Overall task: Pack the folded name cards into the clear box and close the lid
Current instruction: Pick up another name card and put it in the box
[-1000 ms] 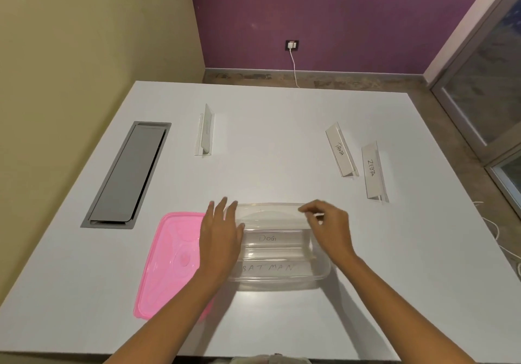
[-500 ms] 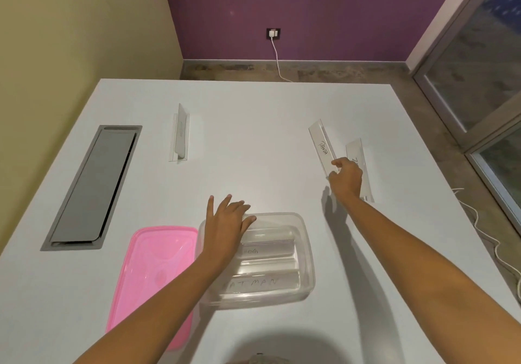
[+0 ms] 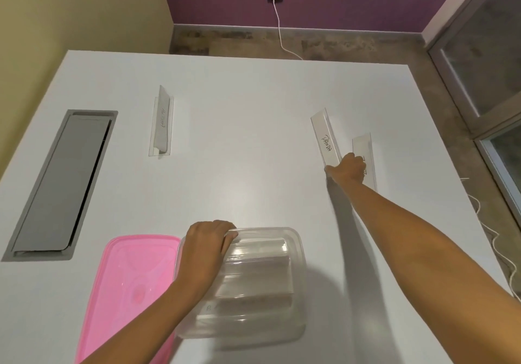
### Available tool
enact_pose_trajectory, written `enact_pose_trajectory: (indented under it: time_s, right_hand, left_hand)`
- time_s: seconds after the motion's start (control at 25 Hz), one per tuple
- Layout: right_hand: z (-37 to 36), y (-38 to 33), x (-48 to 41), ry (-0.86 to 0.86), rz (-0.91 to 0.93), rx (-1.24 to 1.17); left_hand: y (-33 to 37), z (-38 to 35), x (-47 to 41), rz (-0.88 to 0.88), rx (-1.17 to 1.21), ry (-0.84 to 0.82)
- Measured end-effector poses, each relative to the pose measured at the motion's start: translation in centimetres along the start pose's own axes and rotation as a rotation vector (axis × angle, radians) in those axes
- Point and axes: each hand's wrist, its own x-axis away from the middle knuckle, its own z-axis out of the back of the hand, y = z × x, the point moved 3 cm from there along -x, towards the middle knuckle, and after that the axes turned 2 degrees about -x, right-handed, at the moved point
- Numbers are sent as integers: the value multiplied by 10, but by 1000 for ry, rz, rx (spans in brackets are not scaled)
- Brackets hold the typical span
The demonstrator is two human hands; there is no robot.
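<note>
A clear rectangular plastic box (image 3: 253,284) holding folded white name cards sits on the white surface (image 3: 239,152), its near-left rim gripped by the curled left hand (image 3: 207,246). A pink plastic lid (image 3: 127,293) lies just left. Farther right, the right hand (image 3: 348,167) pinches the near end of the white folded card marked "PANDA" (image 3: 325,141).

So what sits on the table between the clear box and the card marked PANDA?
Nothing: in the head view, only bare white table lies between the clear box and the PANDA card.
</note>
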Motion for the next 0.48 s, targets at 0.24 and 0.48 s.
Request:
enact_pose_trajectory:
  time_s: [0.24,0.48]
  right_hand:
    - [-5,-3,-13,-98,-160,126]
    - [0,6,-1,-202,-170,175]
  left_hand:
    - [-2,-2,-2,-10,-5,24]
    - [-1,-1,-1,45,59,-36]
